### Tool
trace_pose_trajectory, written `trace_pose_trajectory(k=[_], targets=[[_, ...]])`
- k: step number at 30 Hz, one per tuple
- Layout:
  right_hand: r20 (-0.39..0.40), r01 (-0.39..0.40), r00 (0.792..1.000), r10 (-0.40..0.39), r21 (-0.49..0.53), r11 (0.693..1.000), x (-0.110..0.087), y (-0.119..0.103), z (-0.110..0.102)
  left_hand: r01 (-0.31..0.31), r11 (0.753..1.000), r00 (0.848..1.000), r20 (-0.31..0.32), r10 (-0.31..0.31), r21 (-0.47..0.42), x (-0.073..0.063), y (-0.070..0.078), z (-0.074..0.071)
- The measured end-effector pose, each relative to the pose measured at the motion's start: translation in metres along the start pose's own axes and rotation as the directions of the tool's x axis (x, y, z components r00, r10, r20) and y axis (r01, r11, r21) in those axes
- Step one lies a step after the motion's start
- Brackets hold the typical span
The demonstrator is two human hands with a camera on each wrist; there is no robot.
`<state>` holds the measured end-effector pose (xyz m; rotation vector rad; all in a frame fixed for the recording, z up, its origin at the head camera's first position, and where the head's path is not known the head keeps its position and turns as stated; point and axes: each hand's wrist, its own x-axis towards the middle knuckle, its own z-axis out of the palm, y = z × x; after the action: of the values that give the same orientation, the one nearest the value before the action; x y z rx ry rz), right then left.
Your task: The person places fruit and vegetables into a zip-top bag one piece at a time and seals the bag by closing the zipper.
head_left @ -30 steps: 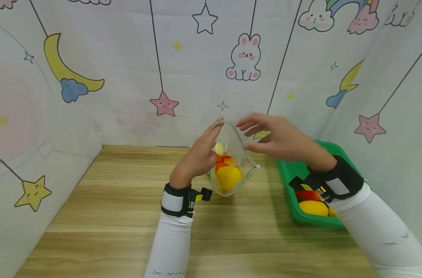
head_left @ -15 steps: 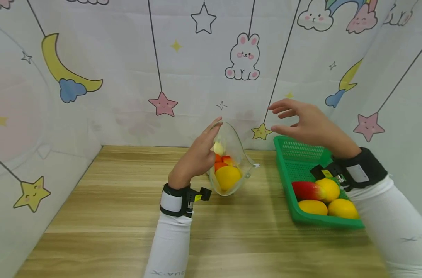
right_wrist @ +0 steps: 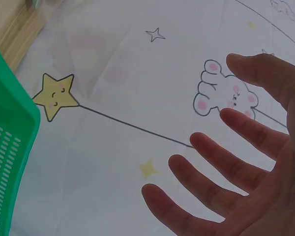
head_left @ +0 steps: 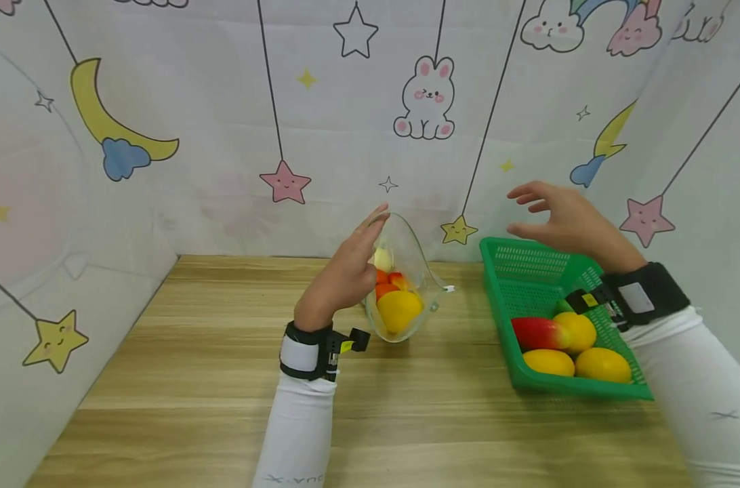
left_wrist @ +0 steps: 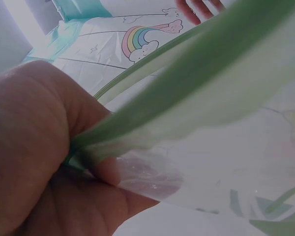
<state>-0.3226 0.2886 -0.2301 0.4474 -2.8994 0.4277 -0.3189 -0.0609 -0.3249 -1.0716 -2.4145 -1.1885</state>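
Note:
A clear zip bag (head_left: 415, 261) with a pale green rim stands with its mouth open, and my left hand (head_left: 344, 274) pinches that rim between thumb and fingers. In the left wrist view the bag's green edge (left_wrist: 152, 98) runs out from the pinch. Inside the bag lie a yellow fruit (head_left: 400, 310), several red-orange fruits (head_left: 384, 290) and a pale round one (head_left: 382, 259). My right hand (head_left: 568, 215) hovers above the back of a green basket (head_left: 498, 305), fingers spread and holding nothing; the right wrist view shows its bare palm (right_wrist: 265, 196).
In the basket are a red-and-yellow mango (head_left: 535, 333), several yellow fruits (head_left: 603, 366) and a green item (head_left: 563, 307) partly behind the wrist camera. A wooden table (head_left: 211, 379) carries everything. A printed white cloth (head_left: 223, 102) hangs behind and at both sides.
My right hand has moved right, away from the bag to above the basket, uncovering more of the fruit there. My left hand and the bag have stayed nearly still.

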Motion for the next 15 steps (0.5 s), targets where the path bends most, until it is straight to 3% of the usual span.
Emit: trace_pose_trajectory(k=[15], targets=[[0.093, -0.036, 0.995, 0.042, -0.061, 0.997, -0.006, 0.061, 0.023, 0.006, 1.0, 1.0, 0.006, -0.006, 0.013, 0.0, -0.002, 0.0]])
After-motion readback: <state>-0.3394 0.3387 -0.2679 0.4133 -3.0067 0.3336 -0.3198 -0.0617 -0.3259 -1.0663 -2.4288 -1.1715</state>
